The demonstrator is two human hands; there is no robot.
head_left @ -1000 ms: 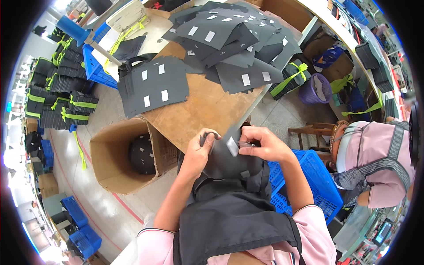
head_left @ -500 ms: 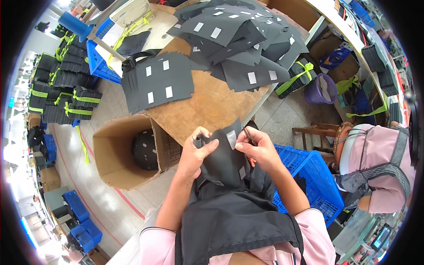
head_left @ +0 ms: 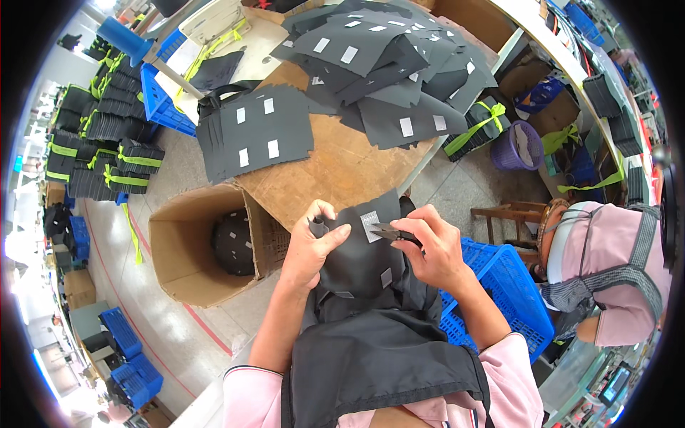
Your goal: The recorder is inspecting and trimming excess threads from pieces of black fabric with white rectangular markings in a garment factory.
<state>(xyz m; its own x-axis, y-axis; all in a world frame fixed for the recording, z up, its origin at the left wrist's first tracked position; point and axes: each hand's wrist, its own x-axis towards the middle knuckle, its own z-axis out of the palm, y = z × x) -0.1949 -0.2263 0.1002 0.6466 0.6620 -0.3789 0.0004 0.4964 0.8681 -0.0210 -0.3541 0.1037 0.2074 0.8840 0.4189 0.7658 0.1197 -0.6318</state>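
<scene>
My left hand (head_left: 314, 239) pinches the left edge of a dark grey fabric piece (head_left: 349, 260), which hangs bent above my lap. Several pale rectangular patches are on the piece, and the top one (head_left: 371, 225) lies near its upper right. In my right hand (head_left: 432, 246) is a pair of small dark thread snips (head_left: 399, 235). Their pointed blades aim left and lie over the top patch. Whether the tips touch it I cannot tell. A black apron (head_left: 385, 357) covers my lap.
Ahead stands a wooden table (head_left: 342, 160) with a heap of similar grey pieces (head_left: 378, 57) and a neater stack (head_left: 257, 132) at its left. An open cardboard box (head_left: 193, 246) is below left. A blue crate (head_left: 514, 299) stands at my right, near another person (head_left: 606, 264).
My right hand has turned and shifted slightly right; the snips' blades now show, pointing at the top patch. The piece's right edge is no longer gripped by that hand. My left hand keeps its hold.
</scene>
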